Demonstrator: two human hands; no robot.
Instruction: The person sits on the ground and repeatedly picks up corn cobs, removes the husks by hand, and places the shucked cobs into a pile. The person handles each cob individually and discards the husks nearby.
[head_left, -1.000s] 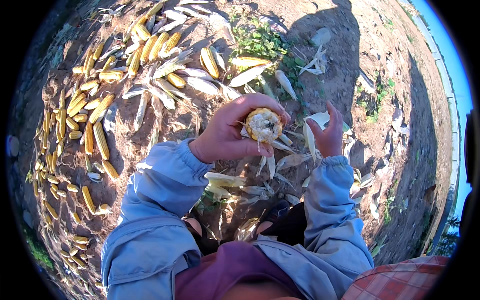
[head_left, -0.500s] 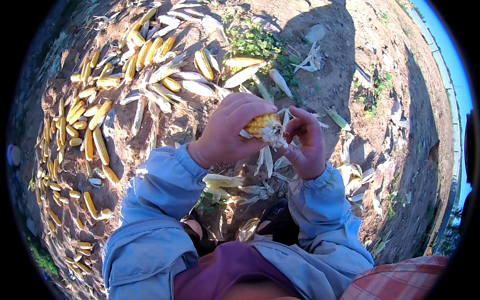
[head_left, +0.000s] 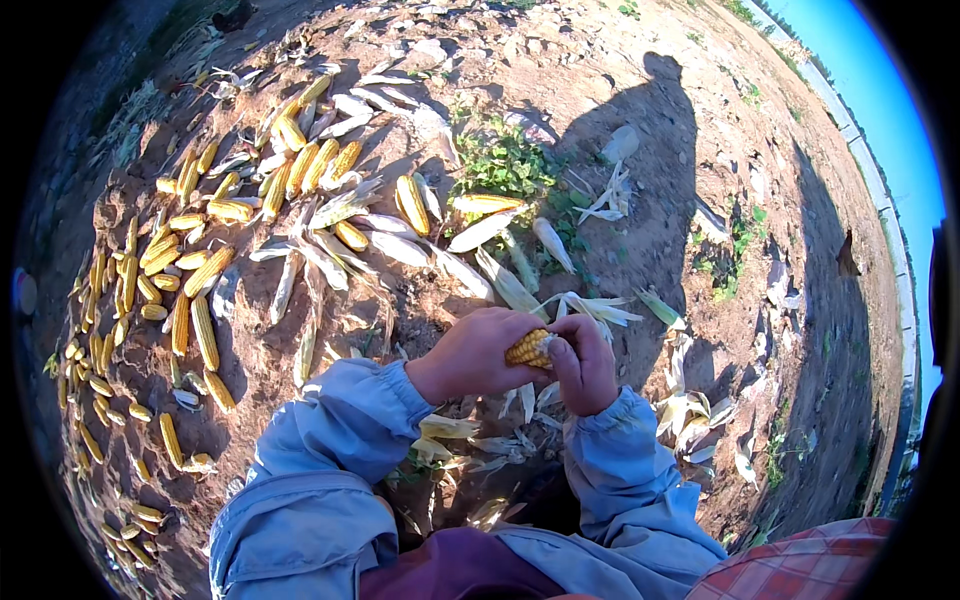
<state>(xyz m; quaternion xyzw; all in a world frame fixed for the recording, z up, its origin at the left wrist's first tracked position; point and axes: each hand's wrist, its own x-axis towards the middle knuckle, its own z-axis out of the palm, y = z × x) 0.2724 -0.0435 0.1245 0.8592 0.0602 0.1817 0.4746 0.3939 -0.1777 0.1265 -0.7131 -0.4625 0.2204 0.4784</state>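
Note:
My left hand [head_left: 480,352] is wrapped round an ear of corn [head_left: 527,350], its yellow kernels showing between my two hands. The fingers of my right hand [head_left: 584,368] are closed at the cob's end, thumb pressed against it. Most of the ear is hidden inside the left hand. Pale husk leaves [head_left: 592,308] lie on the ground just beyond my hands, and more loose husks [head_left: 445,428] lie beneath them.
Husked yellow ears [head_left: 205,272] lie scattered over the soil at the left. Some ears with husk [head_left: 487,228] lie ahead, next to a green leafy plant [head_left: 505,160]. Dry husks [head_left: 690,418] lie at the right. Red checked cloth [head_left: 790,565] shows at lower right.
Both hands have come lower and nearer to me with the ear. My right fingers, spread beside the ragged end of the cob before, are now closed against it. The view has tilted upward.

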